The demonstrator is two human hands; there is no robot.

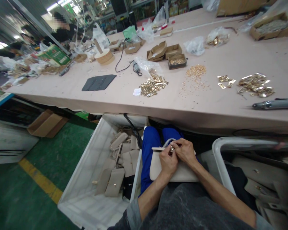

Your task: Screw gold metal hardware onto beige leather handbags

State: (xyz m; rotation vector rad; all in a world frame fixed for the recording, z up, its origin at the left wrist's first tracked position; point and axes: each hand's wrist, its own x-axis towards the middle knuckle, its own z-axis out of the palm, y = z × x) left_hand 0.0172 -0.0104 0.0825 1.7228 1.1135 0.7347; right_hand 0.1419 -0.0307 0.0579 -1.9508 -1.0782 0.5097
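Note:
A cream handbag (155, 166) lies across my lap, its thin handle (170, 140) at the far edge. My left hand (168, 161) and my right hand (184, 150) meet over the bag's upper part. Between their fingertips is a small shiny metal clasp (172, 148). Both hands are closed, with thumbs and fingers pinching around the clasp; the fingers hide part of it. On the table ahead lie a pile of gold metal plates (152, 85), scattered small gold pieces (196, 72) and more gold fittings (256, 83).
A white bin (86, 169) with several cream bags stands at my left. Another bin (218, 153) with bags is at my right. An electric screwdriver (275, 104) lies near the table's (201, 110) right front. Beyond are a dark grey panel (98, 82), small cardboard boxes (157, 51) and people.

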